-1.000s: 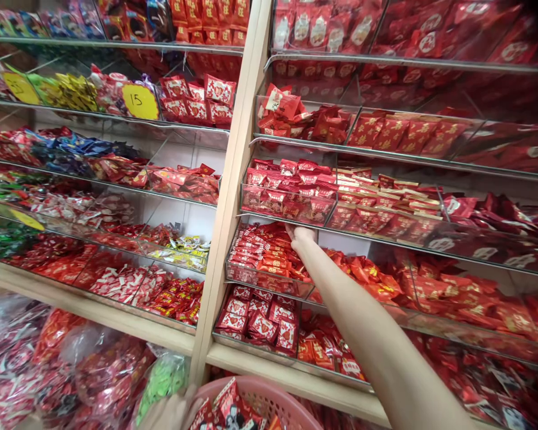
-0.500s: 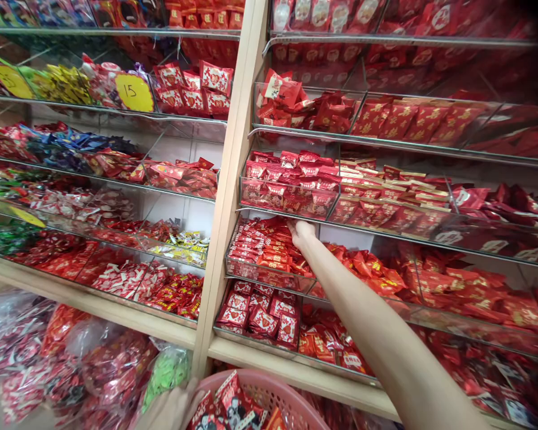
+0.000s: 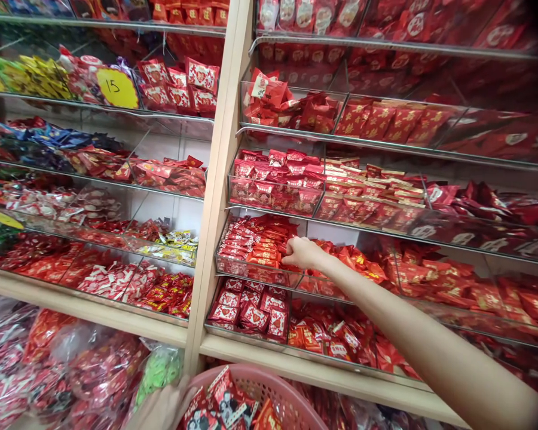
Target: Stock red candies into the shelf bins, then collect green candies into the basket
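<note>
My right hand (image 3: 301, 253) reaches into a clear bin (image 3: 255, 270) on the right-hand shelves. Its fingers are curled at the right side of the small red candy packets (image 3: 264, 242); whether a packet is between them is hidden. At the bottom, my left hand (image 3: 164, 407) grips the left rim of a pink plastic basket (image 3: 291, 397), its fingertips partly out of sight. Inside the basket lie red packets with black-and-white figures (image 3: 231, 406) and an orange-red packet (image 3: 268, 417).
A wooden post (image 3: 210, 173) divides the two shelf units. Clear shelf edges (image 3: 385, 226) run just above my right hand. Below is a bin of white-and-red packets (image 3: 253, 310). Clear plastic bags of sweets (image 3: 103, 370) stand at lower left, left of the basket.
My right hand has come down and slightly forward of the packets, its fingers now more curled. The view has shifted a little to the right. My left hand stays at the basket.
</note>
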Tool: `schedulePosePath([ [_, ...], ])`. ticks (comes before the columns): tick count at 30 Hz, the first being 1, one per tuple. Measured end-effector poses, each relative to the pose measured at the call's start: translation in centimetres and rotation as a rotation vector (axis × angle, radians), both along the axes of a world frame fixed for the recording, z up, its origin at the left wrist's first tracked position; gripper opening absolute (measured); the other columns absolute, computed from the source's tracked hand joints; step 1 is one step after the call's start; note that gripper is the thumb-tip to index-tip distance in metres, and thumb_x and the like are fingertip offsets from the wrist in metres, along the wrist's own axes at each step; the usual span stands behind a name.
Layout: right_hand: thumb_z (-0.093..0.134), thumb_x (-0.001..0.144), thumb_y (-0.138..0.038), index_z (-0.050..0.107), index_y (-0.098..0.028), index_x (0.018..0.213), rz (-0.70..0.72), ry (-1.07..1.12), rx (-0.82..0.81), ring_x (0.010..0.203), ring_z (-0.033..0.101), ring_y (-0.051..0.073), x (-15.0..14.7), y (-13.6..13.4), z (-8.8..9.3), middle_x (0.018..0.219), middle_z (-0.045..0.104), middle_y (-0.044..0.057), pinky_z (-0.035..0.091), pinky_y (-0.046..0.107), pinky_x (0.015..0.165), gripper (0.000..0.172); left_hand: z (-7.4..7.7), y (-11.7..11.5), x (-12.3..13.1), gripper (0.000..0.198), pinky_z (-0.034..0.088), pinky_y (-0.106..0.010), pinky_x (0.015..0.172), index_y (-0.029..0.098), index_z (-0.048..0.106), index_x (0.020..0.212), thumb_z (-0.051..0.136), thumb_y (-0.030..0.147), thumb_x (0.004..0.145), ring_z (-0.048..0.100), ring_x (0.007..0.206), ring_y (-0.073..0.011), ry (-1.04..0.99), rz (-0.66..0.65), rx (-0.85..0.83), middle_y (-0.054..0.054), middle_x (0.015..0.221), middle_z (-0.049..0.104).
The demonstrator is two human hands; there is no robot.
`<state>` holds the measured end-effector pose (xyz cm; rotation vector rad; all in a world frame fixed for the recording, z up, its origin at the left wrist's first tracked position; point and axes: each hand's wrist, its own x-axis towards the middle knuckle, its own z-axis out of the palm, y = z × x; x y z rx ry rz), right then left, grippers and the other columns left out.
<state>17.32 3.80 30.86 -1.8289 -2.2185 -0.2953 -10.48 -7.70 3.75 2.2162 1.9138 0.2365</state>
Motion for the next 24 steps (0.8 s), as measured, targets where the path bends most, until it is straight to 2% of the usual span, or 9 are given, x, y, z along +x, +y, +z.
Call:
schedulePosePath([
  [3,0.067,0.062,-0.024,0.061,-0.017,0.086,-0.046,-0.096,-0.073,0.092,0.061,0.028,-1.1,-0.2,-0.2,0.104,0.062,0.014,0.047,0.034,0.07,0.025,-0.6,0.2,-0.2,0.046,0.045,-0.036,0.087,0.02,0.05,0.121,0.019,0.034,0.091,0.061,0.1,-0.0233,-0.014,-0.006,0.016,-0.011,0.107,0.064],
  [6,0.069,0.058,-0.015,0.062,-0.017,0.087,-0.058,-0.117,-0.12,0.087,0.063,0.027,-1.6,0.1,-0.2,0.101,0.063,0.014,0.047,0.033,0.067,0.03,-1.3,0.4,-0.5,0.044,0.045,-0.033,0.087,0.022,0.052,0.118,0.021,0.034,0.09,0.062,0.098,-0.0222,0.0,-0.002,0.029,-0.01,0.103,0.066],
  [9,0.069,0.058,-0.013,0.062,-0.016,0.084,-0.06,-0.123,-0.11,0.081,0.064,0.025,-1.5,0.1,0.2,0.094,0.064,0.014,0.047,0.031,0.062,0.027,-1.5,0.4,-0.7,0.044,0.045,-0.032,0.087,0.021,0.052,0.12,0.023,0.033,0.089,0.062,0.098,-0.0223,-0.003,0.008,0.049,-0.01,0.1,0.067],
  [15,0.068,0.061,-0.016,0.06,-0.017,0.075,-0.022,-0.17,-0.087,0.069,0.06,0.019,-0.1,-0.1,2.1,0.077,0.064,0.009,0.041,0.027,0.054,0.016,-0.6,0.0,-0.5,0.045,0.046,-0.032,0.087,0.022,0.052,0.12,0.021,0.036,0.09,0.062,0.098,-0.0222,0.0,0.017,0.049,-0.009,0.1,0.067],
  [19,0.061,0.066,-0.018,0.061,-0.018,0.082,0.158,-0.094,0.035,0.065,0.055,0.017,0.8,0.7,2.4,0.072,0.062,0.005,0.037,0.025,0.055,0.016,-0.6,0.1,-0.3,0.045,0.045,-0.032,0.087,0.021,0.051,0.121,0.022,0.037,0.09,0.062,0.097,-0.0222,0.024,0.022,0.036,-0.01,0.099,0.067],
  [22,0.056,0.068,-0.017,0.06,-0.018,0.088,0.358,-0.036,0.1,0.065,0.053,0.014,0.6,1.4,1.8,0.073,0.062,0.001,0.035,0.024,0.058,0.02,-0.8,0.1,-0.3,0.045,0.045,-0.031,0.086,0.022,0.052,0.12,0.021,0.036,0.091,0.062,0.096,-0.0214,0.026,0.017,0.034,-0.009,0.098,0.067],
  [24,0.056,0.068,-0.015,0.06,-0.018,0.088,0.422,-0.026,0.101,0.066,0.051,0.013,0.1,1.7,1.4,0.075,0.062,0.001,0.035,0.023,0.059,0.02,-1.0,0.1,-0.4,0.046,0.045,-0.03,0.086,0.022,0.053,0.119,0.02,0.036,0.091,0.062,0.096,-0.0211,0.018,0.015,0.041,-0.009,0.098,0.066],
])
